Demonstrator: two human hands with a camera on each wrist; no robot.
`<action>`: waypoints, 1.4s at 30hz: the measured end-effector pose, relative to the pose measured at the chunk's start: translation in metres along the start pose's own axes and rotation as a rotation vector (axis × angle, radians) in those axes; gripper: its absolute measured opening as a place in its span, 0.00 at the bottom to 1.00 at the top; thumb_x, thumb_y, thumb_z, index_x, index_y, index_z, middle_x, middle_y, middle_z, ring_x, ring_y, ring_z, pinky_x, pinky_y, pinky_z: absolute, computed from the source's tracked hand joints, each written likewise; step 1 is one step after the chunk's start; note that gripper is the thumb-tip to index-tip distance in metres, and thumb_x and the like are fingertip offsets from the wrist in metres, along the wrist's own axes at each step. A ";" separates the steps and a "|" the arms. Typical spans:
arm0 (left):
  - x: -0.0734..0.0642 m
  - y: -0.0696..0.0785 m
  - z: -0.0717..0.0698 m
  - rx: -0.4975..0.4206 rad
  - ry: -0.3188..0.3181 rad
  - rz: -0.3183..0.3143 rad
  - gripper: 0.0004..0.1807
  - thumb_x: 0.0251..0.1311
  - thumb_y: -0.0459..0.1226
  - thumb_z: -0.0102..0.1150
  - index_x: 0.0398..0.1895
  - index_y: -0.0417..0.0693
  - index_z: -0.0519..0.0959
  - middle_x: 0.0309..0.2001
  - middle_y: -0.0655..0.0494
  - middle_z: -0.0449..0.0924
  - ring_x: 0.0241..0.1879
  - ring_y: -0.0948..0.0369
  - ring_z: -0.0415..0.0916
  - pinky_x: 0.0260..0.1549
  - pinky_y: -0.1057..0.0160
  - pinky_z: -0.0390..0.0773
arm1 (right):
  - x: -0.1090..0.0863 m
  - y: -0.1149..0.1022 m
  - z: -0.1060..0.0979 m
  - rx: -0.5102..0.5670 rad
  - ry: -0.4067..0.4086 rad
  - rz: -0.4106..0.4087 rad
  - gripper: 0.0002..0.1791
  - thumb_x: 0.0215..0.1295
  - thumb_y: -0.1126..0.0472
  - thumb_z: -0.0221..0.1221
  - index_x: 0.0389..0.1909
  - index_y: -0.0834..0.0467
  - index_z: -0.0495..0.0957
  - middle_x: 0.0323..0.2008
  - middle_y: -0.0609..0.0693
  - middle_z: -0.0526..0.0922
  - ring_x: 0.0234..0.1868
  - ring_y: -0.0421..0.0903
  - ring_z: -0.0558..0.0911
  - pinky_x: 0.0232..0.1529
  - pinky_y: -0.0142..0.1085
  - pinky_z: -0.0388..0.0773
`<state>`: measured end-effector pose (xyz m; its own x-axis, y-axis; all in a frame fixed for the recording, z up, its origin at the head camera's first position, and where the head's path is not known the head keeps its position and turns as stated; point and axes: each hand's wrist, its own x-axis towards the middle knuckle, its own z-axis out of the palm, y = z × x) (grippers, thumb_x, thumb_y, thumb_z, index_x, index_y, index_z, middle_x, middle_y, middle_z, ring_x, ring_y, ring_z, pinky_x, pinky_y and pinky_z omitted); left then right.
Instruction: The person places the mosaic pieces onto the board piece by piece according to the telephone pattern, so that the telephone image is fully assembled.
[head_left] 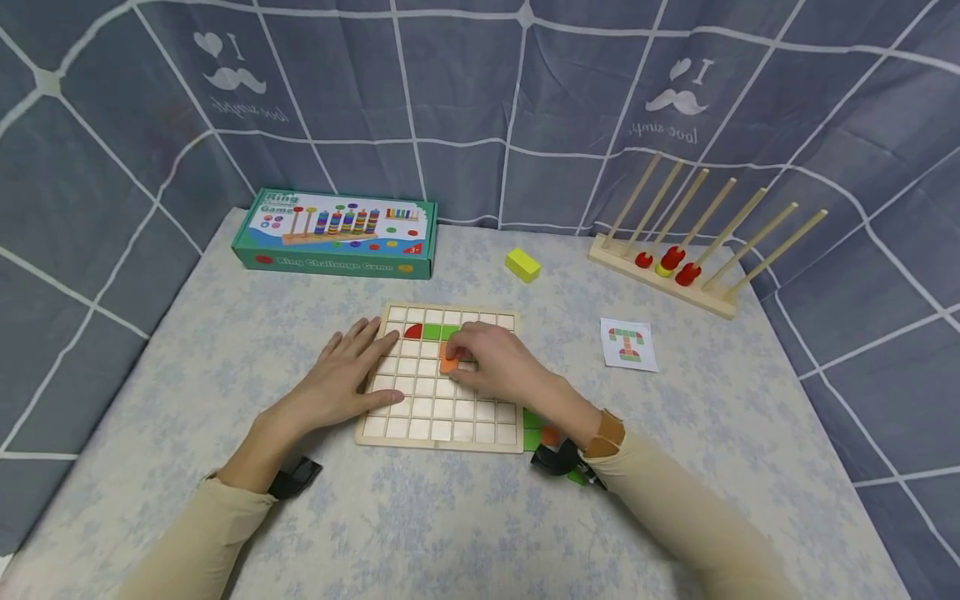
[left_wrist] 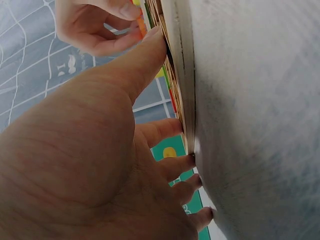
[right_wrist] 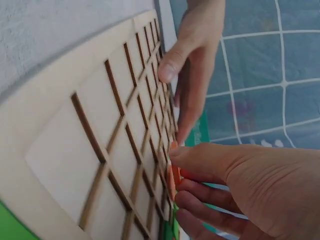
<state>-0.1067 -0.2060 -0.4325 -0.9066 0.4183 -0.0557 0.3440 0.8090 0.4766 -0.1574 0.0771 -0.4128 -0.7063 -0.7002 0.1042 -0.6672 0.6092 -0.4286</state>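
Observation:
A wooden grid board (head_left: 442, 445) lies on the table in front of me. In one of its upper rows sit a red quarter-round tile (head_left: 413, 332) and green square tiles (head_left: 432, 332). My right hand (head_left: 495, 362) pinches an orange tile (head_left: 448, 360) between thumb and fingers just below that row. Orange also shows at the fingertips in the right wrist view, close to the grid, partly hidden by the fingers. Spread out across the board's left edge, my left hand (head_left: 341, 379) rests with its thumb over the grid.
Green tiles (head_left: 532, 429) and an orange one lie beside the board, partly under the right forearm. A pattern card (head_left: 628, 344) is at right. Behind stand a game box (head_left: 333, 233), a yellow block (head_left: 522, 265) and a peg rack (head_left: 660, 279) with red and yellow rings.

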 end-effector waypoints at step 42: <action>0.000 0.001 -0.001 0.007 -0.025 -0.005 0.50 0.69 0.56 0.66 0.85 0.43 0.56 0.85 0.34 0.43 0.84 0.36 0.37 0.78 0.28 0.38 | -0.096 0.051 -0.023 0.259 0.117 0.133 0.11 0.66 0.60 0.74 0.47 0.53 0.89 0.43 0.44 0.88 0.43 0.42 0.85 0.48 0.42 0.86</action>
<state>-0.1071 -0.2058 -0.4312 -0.9019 0.4244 -0.0803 0.3412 0.8141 0.4699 -0.1292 0.1838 -0.4239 -0.8156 -0.5644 0.1278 -0.4955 0.5669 -0.6581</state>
